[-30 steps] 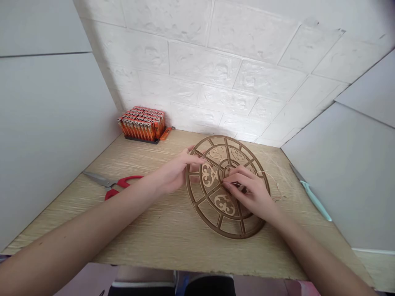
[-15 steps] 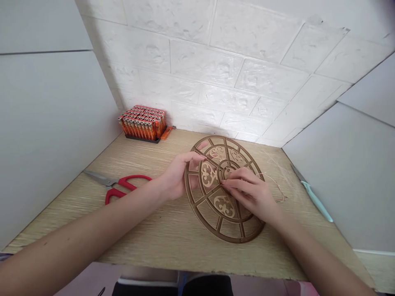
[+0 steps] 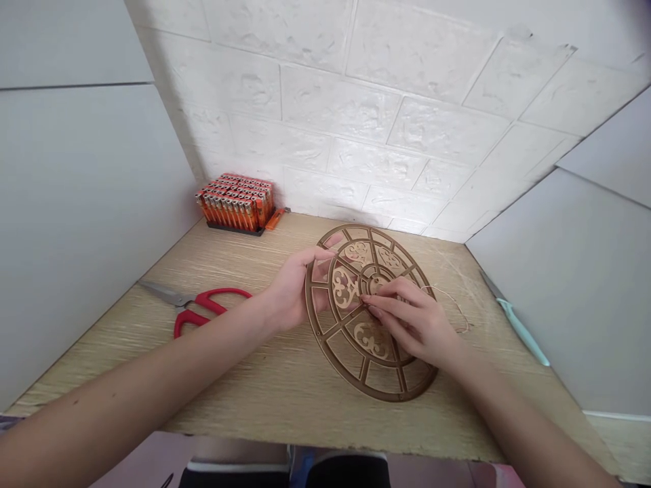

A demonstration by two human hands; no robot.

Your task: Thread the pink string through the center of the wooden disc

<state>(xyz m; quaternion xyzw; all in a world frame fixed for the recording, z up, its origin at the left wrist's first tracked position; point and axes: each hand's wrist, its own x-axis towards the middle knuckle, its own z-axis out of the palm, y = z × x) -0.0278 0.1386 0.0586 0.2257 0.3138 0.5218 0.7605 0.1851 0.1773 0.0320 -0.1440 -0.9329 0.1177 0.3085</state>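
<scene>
A round brown openwork disc (image 3: 319, 333) with spokes, rings and scroll-shaped cutouts stands tilted over the table. My left hand (image 3: 292, 288) grips its left rim, thumb on the near face and fingers behind, partly seen through the gaps. At the disc's centre, the thumb and fingertips of my right hand (image 3: 417, 317) are pinched together beside the inner ring. Whatever lies between them is too small or hidden to make out. A thin pale string (image 3: 460, 309) curves out from the disc's right side, behind my right hand.
Red-handled scissors (image 3: 206, 303) lie left of the disc, partly under my left forearm. An orange box-cutter-like item (image 3: 275, 219) rests beside a rack of orange lighters (image 3: 237, 203) at the back. A knife with a pale turquoise handle (image 3: 521, 332) lies along the right panel.
My right fingertips have shifted very slightly left at the disc's centre. The disc has tilted a touch; my left hand keeps its hold on the rim.
</scene>
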